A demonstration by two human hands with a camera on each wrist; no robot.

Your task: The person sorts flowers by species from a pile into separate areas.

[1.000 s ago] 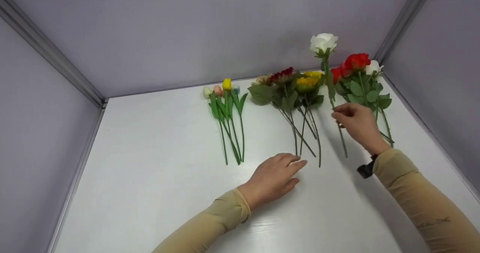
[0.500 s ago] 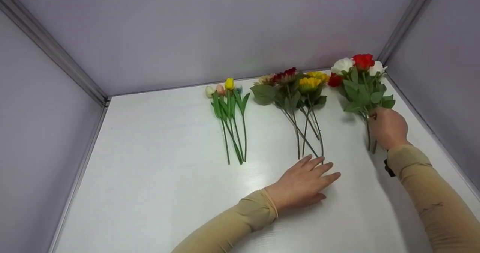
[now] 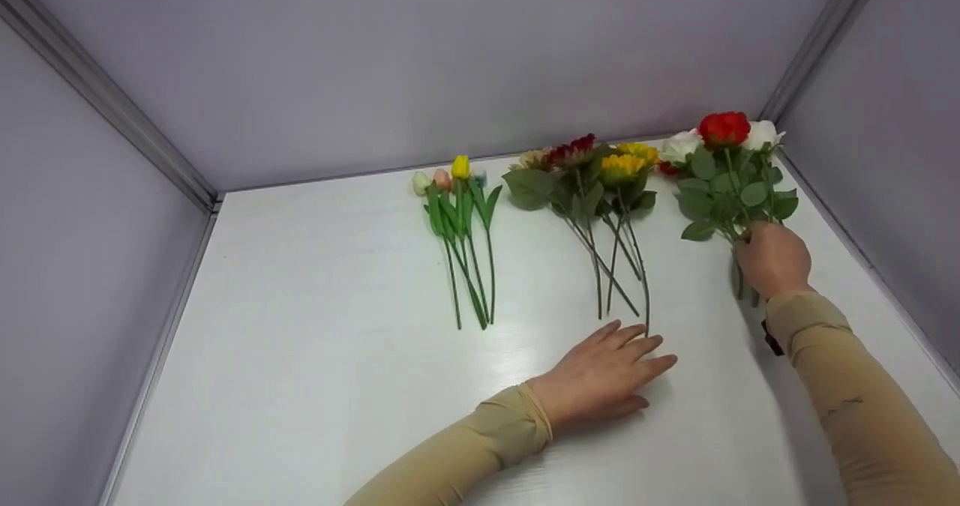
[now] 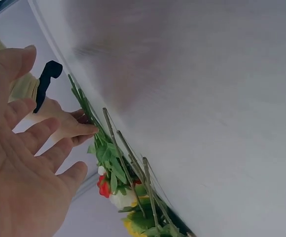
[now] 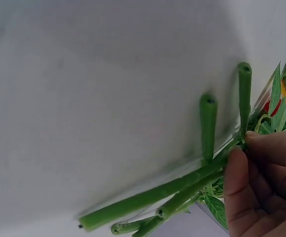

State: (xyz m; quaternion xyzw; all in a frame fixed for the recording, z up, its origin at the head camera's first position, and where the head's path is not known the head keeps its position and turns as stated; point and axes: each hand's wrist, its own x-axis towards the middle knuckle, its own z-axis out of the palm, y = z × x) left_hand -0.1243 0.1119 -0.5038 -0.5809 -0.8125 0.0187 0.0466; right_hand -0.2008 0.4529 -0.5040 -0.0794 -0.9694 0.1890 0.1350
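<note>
My right hand (image 3: 776, 260) is at the far right, pinching rose stems just below the leaves. In the right wrist view its thumb and fingertips meet on green stems (image 5: 153, 198), whose cut ends spread out over the white table. Above this hand a red rose (image 3: 724, 130) stands highest, between a white rose (image 3: 681, 148) on the left and another white rose (image 3: 762, 136) on the right. A second red bloom is mostly hidden. My left hand (image 3: 600, 375), palm down with fingers spread, holds nothing; its fingertips are by the lower ends of the sunflower stems (image 3: 646, 296).
Yellow sunflowers (image 3: 622, 169), a dark red flower (image 3: 574, 151) and a beige one (image 3: 534, 160) lie in a leafy group left of the roses. Several tulips (image 3: 460, 167) lie farther left. Grey panels (image 3: 450, 64) border the white table (image 3: 300, 341).
My right hand has carried a white rose rightward and down into the rose group, and now grips stems there. The red rose has shifted slightly. My left hand has moved right, its fingers spreading.
</note>
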